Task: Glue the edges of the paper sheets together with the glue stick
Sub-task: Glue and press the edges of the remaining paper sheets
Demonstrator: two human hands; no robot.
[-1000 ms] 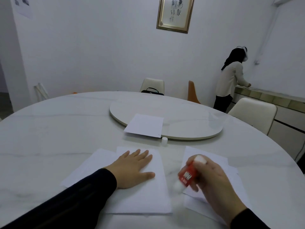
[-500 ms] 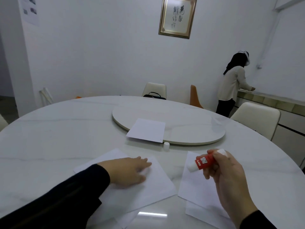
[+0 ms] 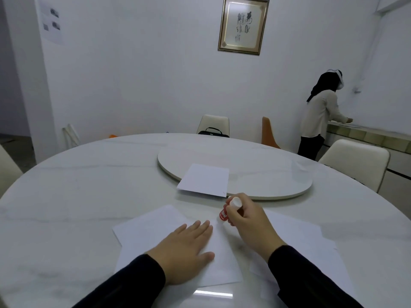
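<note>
White paper sheets (image 3: 151, 227) lie overlapped on the marble table in front of me. My left hand (image 3: 186, 247) rests flat on the top sheet, fingers straight. My right hand (image 3: 249, 225) grips a red glue stick (image 3: 224, 213), held upright with its lower end at the far right corner of that sheet. More white sheets (image 3: 311, 243) lie under and to the right of my right wrist. The glue cap is hidden.
Another sheet (image 3: 205, 180) lies on the edge of a round turntable (image 3: 278, 174) at the table's centre. Cream chairs (image 3: 355, 161) stand around the table. A person (image 3: 320, 116) stands at a counter at the far right.
My right hand has carried the glue stick left and down onto the sheet's far corner. My left hand has flattened and spread on the top sheet, which has shifted.
</note>
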